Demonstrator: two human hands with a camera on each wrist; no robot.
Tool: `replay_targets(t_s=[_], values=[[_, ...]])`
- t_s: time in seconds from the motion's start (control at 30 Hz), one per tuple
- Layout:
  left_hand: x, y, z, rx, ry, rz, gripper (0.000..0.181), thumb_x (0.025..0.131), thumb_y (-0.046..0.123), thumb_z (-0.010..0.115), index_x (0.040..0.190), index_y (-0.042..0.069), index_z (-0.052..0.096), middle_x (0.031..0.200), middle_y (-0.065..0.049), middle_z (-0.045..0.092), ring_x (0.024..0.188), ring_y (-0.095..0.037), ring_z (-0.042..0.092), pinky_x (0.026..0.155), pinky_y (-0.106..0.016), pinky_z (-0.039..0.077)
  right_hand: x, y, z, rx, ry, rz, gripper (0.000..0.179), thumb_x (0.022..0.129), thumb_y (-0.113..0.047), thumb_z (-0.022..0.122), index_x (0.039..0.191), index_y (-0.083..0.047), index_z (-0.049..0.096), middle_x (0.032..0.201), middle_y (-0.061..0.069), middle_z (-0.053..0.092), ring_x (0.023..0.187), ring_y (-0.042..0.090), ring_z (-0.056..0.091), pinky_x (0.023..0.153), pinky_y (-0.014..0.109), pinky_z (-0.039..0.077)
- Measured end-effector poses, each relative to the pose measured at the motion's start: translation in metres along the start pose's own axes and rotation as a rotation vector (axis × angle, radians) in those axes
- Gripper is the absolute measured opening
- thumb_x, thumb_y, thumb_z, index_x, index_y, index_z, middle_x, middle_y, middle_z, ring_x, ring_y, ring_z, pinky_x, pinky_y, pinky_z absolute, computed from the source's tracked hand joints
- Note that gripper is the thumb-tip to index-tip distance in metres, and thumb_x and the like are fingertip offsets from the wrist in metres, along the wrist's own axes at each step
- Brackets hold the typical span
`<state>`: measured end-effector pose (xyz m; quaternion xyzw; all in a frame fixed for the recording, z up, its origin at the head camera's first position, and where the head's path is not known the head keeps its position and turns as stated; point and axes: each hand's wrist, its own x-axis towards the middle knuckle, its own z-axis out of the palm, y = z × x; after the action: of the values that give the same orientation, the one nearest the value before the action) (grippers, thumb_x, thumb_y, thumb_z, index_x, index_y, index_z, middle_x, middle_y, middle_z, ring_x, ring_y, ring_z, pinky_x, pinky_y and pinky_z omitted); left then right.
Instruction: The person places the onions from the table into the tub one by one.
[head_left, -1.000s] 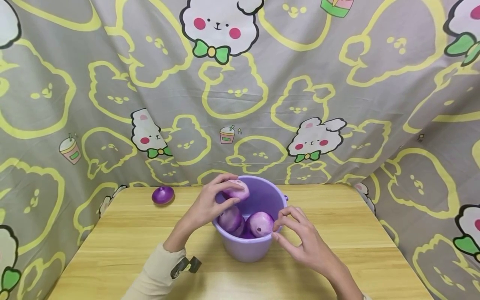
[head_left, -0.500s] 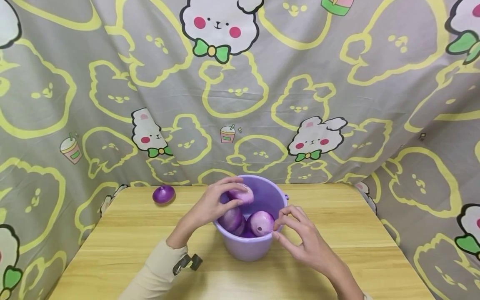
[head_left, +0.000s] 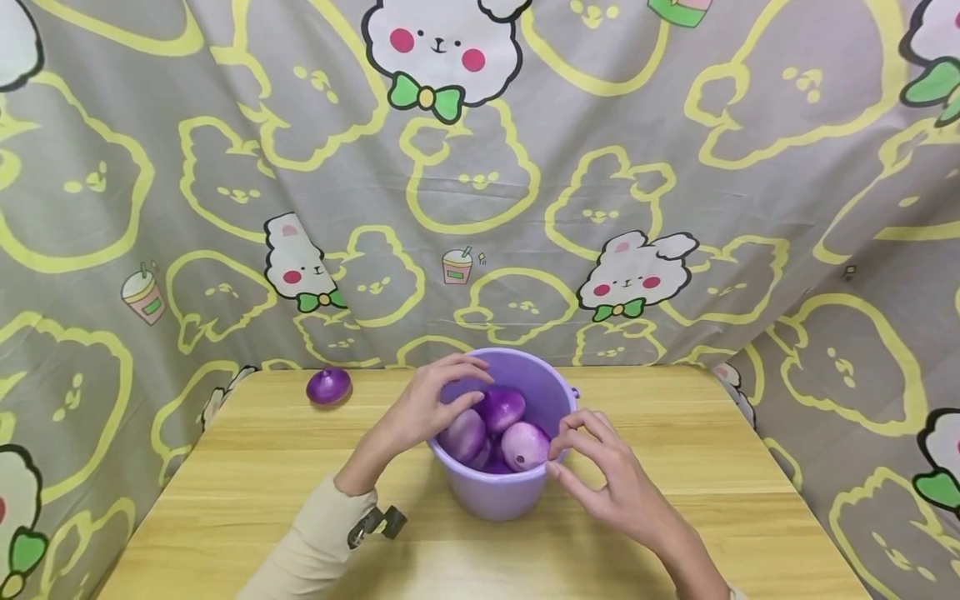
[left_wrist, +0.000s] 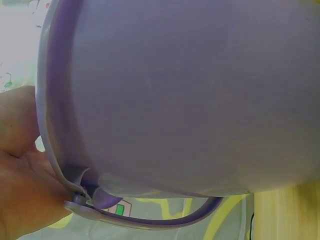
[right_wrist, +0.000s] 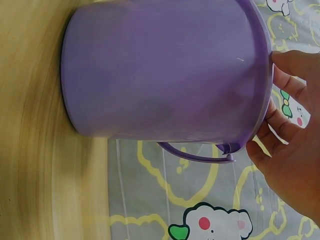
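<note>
A light purple bucket (head_left: 497, 498) stands upright on the table with several purple onions inside. One dark onion (head_left: 501, 409) lies toward the back, a paler onion (head_left: 525, 446) at the right and another onion (head_left: 462, 435) at the left. My left hand (head_left: 432, 402) is over the bucket's left rim, its fingers loosely bent with nothing between them. At the right rim, my right hand (head_left: 611, 471) pinches the edge between thumb and fingers; the right wrist view also shows its fingertips at the rim.
One more purple onion (head_left: 328, 387) sits at the table's back left. The wooden table (head_left: 660, 500) meets a grey patterned curtain (head_left: 480, 208) behind and at both sides. The bucket's handle (right_wrist: 200, 159) hangs down its far side.
My left hand has let go of the onion it held, which now lies in the bucket with the others. The right hand stays at the rim.
</note>
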<state>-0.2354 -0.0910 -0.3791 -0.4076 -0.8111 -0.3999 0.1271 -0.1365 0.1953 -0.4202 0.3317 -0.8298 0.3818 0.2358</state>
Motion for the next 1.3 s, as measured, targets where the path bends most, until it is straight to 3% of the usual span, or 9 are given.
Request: replay_targets(t_s=[0.27, 0.73, 0.9, 1.17, 1.3], values=[[-0.002, 0.002, -0.006, -0.019, 0.022, -0.002, 0.025, 0.091, 0.004, 0.076, 0.114, 0.011, 0.075, 0.125, -0.007, 0.069, 0.125, -0.022, 0.06, 0.109, -0.044, 0.046, 0.0, 0.001, 0.0, 0.001, 0.006, -0.005, 0.028, 0.088, -0.011, 0.081, 0.101, -0.031, 0.068, 0.112, -0.009, 0.057, 0.11, 0.015, 0.05, 0.096, 0.042, 0.044], [-0.012, 0.002, -0.013, -0.03, 0.08, -0.01, 0.027, 0.09, 0.003, 0.077, 0.115, 0.013, 0.075, 0.125, -0.004, 0.069, 0.125, -0.02, 0.06, 0.109, -0.04, 0.046, -0.003, 0.0, 0.002, -0.001, 0.003, 0.008, 0.028, 0.088, -0.01, 0.081, 0.101, -0.032, 0.067, 0.113, -0.009, 0.057, 0.112, 0.015, 0.05, 0.099, 0.039, 0.043], [-0.017, -0.002, -0.016, -0.042, 0.15, -0.022, 0.027, 0.09, 0.002, 0.077, 0.116, 0.009, 0.074, 0.126, -0.008, 0.069, 0.123, -0.021, 0.061, 0.105, -0.04, 0.049, -0.002, 0.0, 0.001, -0.004, 0.002, 0.006, 0.029, 0.088, -0.01, 0.081, 0.101, -0.032, 0.067, 0.113, -0.009, 0.057, 0.112, 0.015, 0.05, 0.099, 0.039, 0.043], [-0.025, -0.01, -0.019, -0.056, 0.283, -0.066, 0.023, 0.094, 0.007, 0.075, 0.117, 0.008, 0.074, 0.125, -0.004, 0.069, 0.117, -0.02, 0.062, 0.095, -0.04, 0.054, 0.0, -0.001, 0.001, -0.006, 0.013, -0.013, 0.03, 0.086, -0.009, 0.082, 0.1, -0.031, 0.068, 0.112, -0.009, 0.058, 0.11, 0.015, 0.05, 0.098, 0.035, 0.042], [-0.027, -0.016, -0.02, -0.066, 0.337, -0.06, 0.025, 0.094, 0.001, 0.073, 0.118, 0.007, 0.074, 0.126, -0.007, 0.068, 0.114, -0.024, 0.064, 0.093, -0.047, 0.055, 0.0, -0.001, 0.001, -0.003, 0.018, -0.022, 0.031, 0.086, -0.008, 0.082, 0.1, -0.031, 0.068, 0.112, -0.008, 0.058, 0.109, 0.015, 0.05, 0.098, 0.034, 0.042]])
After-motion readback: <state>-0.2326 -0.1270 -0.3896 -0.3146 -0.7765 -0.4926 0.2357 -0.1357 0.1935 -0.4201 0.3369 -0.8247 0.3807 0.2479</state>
